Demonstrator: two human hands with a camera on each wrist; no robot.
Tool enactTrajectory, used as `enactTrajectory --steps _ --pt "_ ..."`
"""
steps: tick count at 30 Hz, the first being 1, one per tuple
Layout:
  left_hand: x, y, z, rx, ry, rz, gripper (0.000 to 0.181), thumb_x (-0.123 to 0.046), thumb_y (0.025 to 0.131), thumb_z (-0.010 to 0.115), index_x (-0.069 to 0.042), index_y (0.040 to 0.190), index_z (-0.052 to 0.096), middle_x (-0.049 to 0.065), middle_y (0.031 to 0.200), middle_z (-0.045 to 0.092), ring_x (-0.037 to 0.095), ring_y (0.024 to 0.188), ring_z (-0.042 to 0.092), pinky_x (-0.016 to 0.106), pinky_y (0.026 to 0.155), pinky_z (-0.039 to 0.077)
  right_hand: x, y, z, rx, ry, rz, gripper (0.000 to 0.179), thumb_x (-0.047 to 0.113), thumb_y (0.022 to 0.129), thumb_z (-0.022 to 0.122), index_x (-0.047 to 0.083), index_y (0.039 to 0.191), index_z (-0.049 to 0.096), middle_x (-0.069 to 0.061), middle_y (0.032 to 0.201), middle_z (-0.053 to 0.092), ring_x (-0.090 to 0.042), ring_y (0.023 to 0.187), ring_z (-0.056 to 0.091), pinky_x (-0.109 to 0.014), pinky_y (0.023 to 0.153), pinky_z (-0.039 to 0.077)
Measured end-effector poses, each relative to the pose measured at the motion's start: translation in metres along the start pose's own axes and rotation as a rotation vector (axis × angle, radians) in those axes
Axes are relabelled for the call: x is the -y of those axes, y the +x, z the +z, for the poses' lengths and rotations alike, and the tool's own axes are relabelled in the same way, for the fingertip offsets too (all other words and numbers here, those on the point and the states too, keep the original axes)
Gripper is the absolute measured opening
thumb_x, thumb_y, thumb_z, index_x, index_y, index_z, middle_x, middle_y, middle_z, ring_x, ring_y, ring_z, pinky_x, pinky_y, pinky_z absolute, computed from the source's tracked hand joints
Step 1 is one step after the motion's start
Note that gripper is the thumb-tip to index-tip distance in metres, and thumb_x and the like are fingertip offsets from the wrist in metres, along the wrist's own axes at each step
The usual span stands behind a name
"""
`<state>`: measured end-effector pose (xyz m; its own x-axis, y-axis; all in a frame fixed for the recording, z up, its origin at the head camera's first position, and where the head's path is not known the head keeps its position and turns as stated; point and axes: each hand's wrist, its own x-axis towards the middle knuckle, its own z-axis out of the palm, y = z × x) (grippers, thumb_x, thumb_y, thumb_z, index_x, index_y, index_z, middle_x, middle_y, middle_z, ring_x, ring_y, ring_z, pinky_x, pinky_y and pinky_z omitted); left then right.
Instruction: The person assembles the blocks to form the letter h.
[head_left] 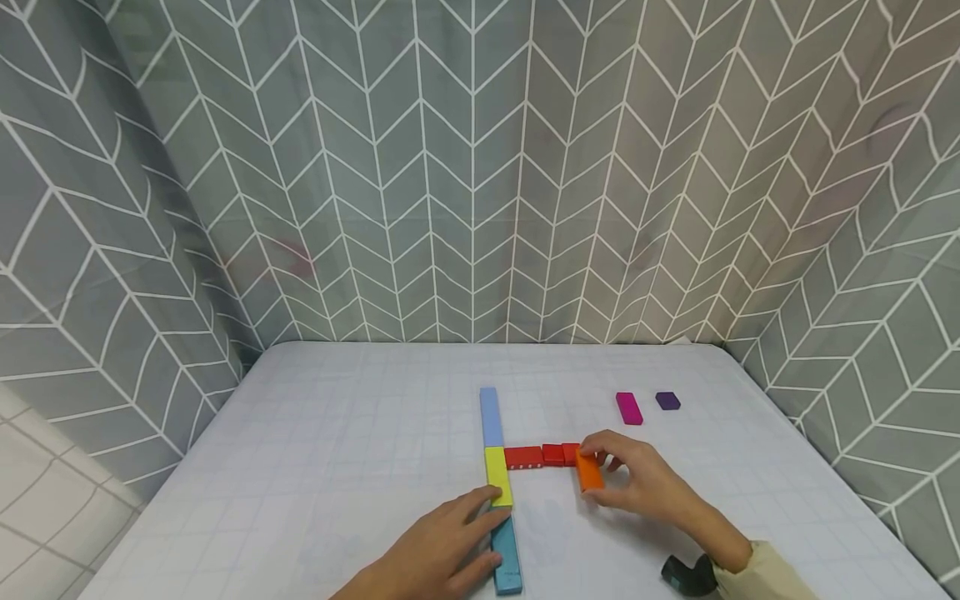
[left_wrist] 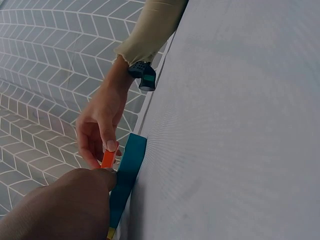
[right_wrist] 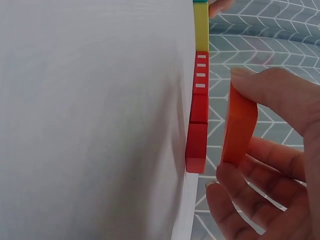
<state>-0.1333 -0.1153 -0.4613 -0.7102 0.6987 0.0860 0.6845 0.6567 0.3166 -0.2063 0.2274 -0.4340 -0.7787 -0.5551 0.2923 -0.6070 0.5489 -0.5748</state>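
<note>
Between thumb and fingertips my right hand [head_left: 637, 479] pinches an orange block [head_left: 589, 473]. In the right wrist view the orange block [right_wrist: 240, 127] is lifted off the table, beside the end of a red row. That row has a red block with white marks [head_left: 523, 457] and two smaller red blocks [head_left: 552, 454]. It runs rightward from a yellow block [head_left: 495, 467], which stands in line between a light blue block [head_left: 491, 417] and a teal block [head_left: 508, 562]. My left hand [head_left: 442, 542] rests its fingers on the yellow and teal blocks.
A magenta block [head_left: 629, 408] and a dark purple block [head_left: 667, 401] lie at the back right of the white table [head_left: 300, 433]. Patterned grey curtains [head_left: 472, 167] surround the table at the back and sides. A dark device [head_left: 688, 577] sits at the right wrist.
</note>
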Motion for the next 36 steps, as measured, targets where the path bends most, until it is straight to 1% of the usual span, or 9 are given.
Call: enactTrajectory --steps 3,8,14,23,30,32,36 --pt "-0.0001 0.0004 -0.0004 0.009 -0.001 -0.009 0.063 -0.065 0.106 0.037 -0.026 0.155 0.050 -0.001 0.160 0.041 0.017 0.135 0.051 0.042 0.104 0.051 0.0011 0.0002 0.0011 0.010 0.000 0.012 0.047 0.019 0.080 0.092 0.012 0.120 0.069 -0.003 0.121 0.068 -0.013 0.094 0.062 -0.034 0.079 0.061" --pt "-0.0003 0.0007 -0.0004 0.004 0.003 -0.001 0.062 -0.064 0.107 0.038 -0.025 0.154 0.051 -0.001 0.159 0.042 0.017 0.135 0.051 0.042 0.103 0.051 0.0030 -0.0003 0.0037 0.041 0.013 0.026 0.046 0.022 0.082 0.091 0.011 0.121 0.069 -0.002 0.122 0.067 -0.013 0.097 0.062 -0.035 0.081 0.061" --pt "-0.0006 0.0006 0.0001 -0.002 0.006 0.002 0.062 -0.063 0.107 0.038 -0.025 0.154 0.051 -0.001 0.159 0.042 0.016 0.135 0.051 0.042 0.103 0.051 0.0029 -0.0012 0.0061 0.063 0.012 0.005 0.046 0.025 0.083 0.090 0.014 0.122 0.067 0.001 0.124 0.066 -0.014 0.100 0.061 -0.032 0.083 0.060" --pt "-0.0005 0.0005 0.0002 -0.004 0.009 0.001 0.062 -0.063 0.107 0.039 -0.025 0.154 0.052 -0.001 0.159 0.042 0.017 0.136 0.051 0.042 0.104 0.051 0.0021 -0.0023 0.0067 0.076 -0.012 -0.023 0.048 0.025 0.082 0.091 0.014 0.122 0.067 -0.001 0.126 0.065 -0.014 0.099 0.060 -0.029 0.081 0.059" --pt "-0.0020 0.0007 -0.0008 0.015 0.005 -0.018 0.063 -0.065 0.106 0.039 -0.026 0.154 0.051 -0.002 0.160 0.042 0.016 0.135 0.051 0.042 0.104 0.051 0.0009 -0.0026 0.0081 0.068 -0.004 -0.029 0.046 0.024 0.083 0.091 0.015 0.122 0.068 -0.003 0.125 0.065 -0.015 0.094 0.061 -0.028 0.079 0.059" --pt "-0.0019 0.0007 -0.0008 0.017 0.004 -0.019 0.063 -0.065 0.106 0.039 -0.026 0.154 0.051 -0.002 0.160 0.042 0.016 0.135 0.051 0.042 0.104 0.051 0.0008 -0.0024 0.0080 0.068 -0.005 -0.031 0.045 0.025 0.083 0.091 0.015 0.121 0.069 -0.002 0.124 0.065 -0.015 0.094 0.061 -0.028 0.079 0.059" --pt "-0.0016 0.0007 -0.0006 0.018 0.000 -0.021 0.063 -0.065 0.106 0.038 -0.027 0.155 0.050 -0.002 0.160 0.041 0.016 0.135 0.051 0.042 0.104 0.051 0.0014 -0.0021 0.0071 0.091 -0.016 -0.005 0.042 0.027 0.085 0.090 0.017 0.121 0.071 0.003 0.123 0.065 -0.015 0.096 0.060 -0.027 0.080 0.058"
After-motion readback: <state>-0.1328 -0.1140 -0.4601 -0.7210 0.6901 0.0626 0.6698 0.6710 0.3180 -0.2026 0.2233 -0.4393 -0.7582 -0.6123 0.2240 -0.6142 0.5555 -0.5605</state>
